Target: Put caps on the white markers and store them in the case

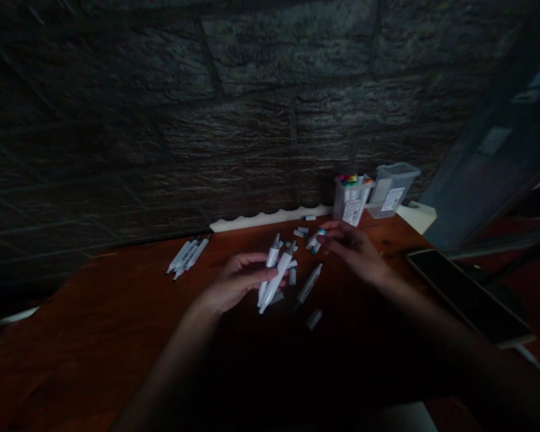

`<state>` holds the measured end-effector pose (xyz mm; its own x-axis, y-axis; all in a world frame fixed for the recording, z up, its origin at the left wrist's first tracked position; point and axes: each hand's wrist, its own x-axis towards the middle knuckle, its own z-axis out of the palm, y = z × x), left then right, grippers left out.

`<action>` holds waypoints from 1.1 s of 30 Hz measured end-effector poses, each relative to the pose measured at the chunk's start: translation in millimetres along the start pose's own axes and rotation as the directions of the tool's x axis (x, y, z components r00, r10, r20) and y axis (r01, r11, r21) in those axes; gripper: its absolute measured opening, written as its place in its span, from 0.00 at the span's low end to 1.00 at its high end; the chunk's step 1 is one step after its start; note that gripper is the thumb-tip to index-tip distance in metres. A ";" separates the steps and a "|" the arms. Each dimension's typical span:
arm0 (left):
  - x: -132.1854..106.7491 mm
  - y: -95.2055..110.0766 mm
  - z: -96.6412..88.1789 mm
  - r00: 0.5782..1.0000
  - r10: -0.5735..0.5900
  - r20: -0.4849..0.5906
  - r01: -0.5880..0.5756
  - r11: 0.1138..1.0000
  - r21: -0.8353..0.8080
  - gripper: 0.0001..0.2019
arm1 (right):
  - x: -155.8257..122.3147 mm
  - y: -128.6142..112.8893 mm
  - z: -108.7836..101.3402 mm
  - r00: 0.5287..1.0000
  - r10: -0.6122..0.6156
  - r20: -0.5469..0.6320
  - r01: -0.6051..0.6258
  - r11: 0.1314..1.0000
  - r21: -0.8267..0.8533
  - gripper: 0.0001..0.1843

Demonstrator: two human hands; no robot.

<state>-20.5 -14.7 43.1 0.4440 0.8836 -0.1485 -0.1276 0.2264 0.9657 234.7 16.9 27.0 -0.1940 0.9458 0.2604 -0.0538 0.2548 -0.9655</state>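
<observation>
My left hand (238,279) is closed around two white markers (276,282), which slant up and to the right; their tips show no cap. In the fingers of my right hand (353,249) are small white marker caps (316,240) with teal ends, held just above the table. Several loose caps (292,276) lie between and behind the hands, partly hidden by the held markers. One uncapped marker (310,283) rests on the table between my hands, with a single cap (314,320) nearer to me.
Several white markers (188,257) lie together at the left. Against the brick wall (270,138) stand a clear box of colourful markers (348,201) and a second clear box (393,189). A tablet-like device (468,297) lies at the right of the wooden table (117,336).
</observation>
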 end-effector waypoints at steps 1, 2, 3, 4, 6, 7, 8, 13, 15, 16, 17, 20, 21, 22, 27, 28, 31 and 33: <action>0.6 -1.1 0.8 1.000 -0.008 0.006 0.008 1.000 0.018 0.13 | -0.8 -3.5 2.3 1.000 0.000 0.005 0.000 0.999 0.050 0.14; 1.3 -2.2 1.2 1.000 -0.015 0.006 0.015 0.999 0.036 0.14 | -1.5 -6.0 4.2 1.000 -0.003 0.012 0.002 0.996 0.093 0.13; 2.1 -3.3 1.2 1.000 -0.022 0.002 0.022 0.998 0.053 0.15 | -2.2 -7.6 5.7 1.000 -0.008 0.021 0.005 0.992 0.129 0.13; 2.9 -4.4 1.0 1.000 -0.030 -0.004 0.030 0.997 0.069 0.15 | -2.8 -8.5 6.7 0.999 -0.012 0.032 0.007 0.987 0.160 0.13; 3.8 -6.3 0.7 0.999 -0.042 -0.014 0.043 0.995 0.094 0.16 | -3.9 -8.2 8.3 0.999 -0.019 0.049 0.008 0.979 0.202 0.13; 4.0 -7.1 0.7 0.999 -0.047 -0.018 0.048 0.993 0.106 0.16 | -4.4 -7.5 9.0 0.998 -0.021 0.062 0.007 0.977 0.212 0.13; 4.1 -7.8 0.7 0.999 -0.049 -0.018 0.051 0.991 0.121 0.16 | -4.9 -6.5 9.8 0.997 -0.024 0.078 0.007 0.976 0.216 0.13; 5.3 -10.3 0.8 1.000 0.003 -0.025 0.002 0.976 0.218 0.15 | -7.4 -2.0 15.4 0.978 -0.050 0.203 0.012 0.983 0.184 0.12; 6.9 -11.3 1.6 0.998 0.050 -0.033 -0.039 0.966 0.257 0.15 | -8.4 -1.6 17.1 0.973 -0.041 0.229 -0.003 0.982 0.188 0.12; 7.7 -11.9 2.5 0.997 0.073 -0.033 -0.061 0.958 0.280 0.14 | -9.0 -1.6 17.8 0.971 -0.033 0.235 -0.014 0.980 0.198 0.13; 8.5 -12.4 3.7 0.995 0.096 -0.030 -0.083 0.950 0.302 0.13 | -9.7 -1.8 18.5 0.970 -0.026 0.243 -0.026 0.978 0.207 0.14; 10.5 -14.2 8.6 0.988 0.152 -0.021 -0.136 0.932 0.336 0.12 | -12.1 -2.9 21.7 0.955 -0.007 0.296 -0.054 0.979 0.196 0.12; 11.0 -14.8 10.3 0.986 0.166 -0.019 -0.150 0.931 0.332 0.12 | -13.0 -3.5 23.0 0.950 -0.005 0.312 -0.053 0.982 0.179 0.10; 11.3 -15.4 11.8 0.984 0.179 -0.018 -0.164 0.932 0.323 0.12 | -13.7 -4.0 24.4 0.947 -0.006 0.321 -0.049 0.986 0.162 0.09; 12.1 -16.0 16.8 0.978 0.207 -0.031 -0.188 0.933 0.306 0.11 | -14.5 -4.8 27.2 0.962 0.019 0.272 -0.064 0.985 0.159 0.11; 12.1 -15.7 17.4 0.977 0.209 -0.040 -0.187 0.932 0.312 0.10 | -14.2 -4.2 26.9 0.967 0.032 0.252 -0.077 0.982 0.172 0.13; 11.9 -15.1 18.4 0.972 0.224 -0.067 -0.190 0.925 0.330 0.11 | -13.2 -1.3 25.8 0.980 0.050 0.193 -0.085 0.980 0.181 0.12; 12.0 -15.7 18.4 0.968 0.240 -0.075 -0.202 0.919 0.338 0.12 | -12.6 0.3 25.5 0.984 0.052 0.172 -0.080 0.984 0.157 0.09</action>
<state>3.2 -15.2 30.1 0.3324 0.9404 0.0719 0.0928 -0.1085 0.9897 212.2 0.0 23.4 -0.3619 0.9091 0.2062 -0.1917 0.1438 -0.9708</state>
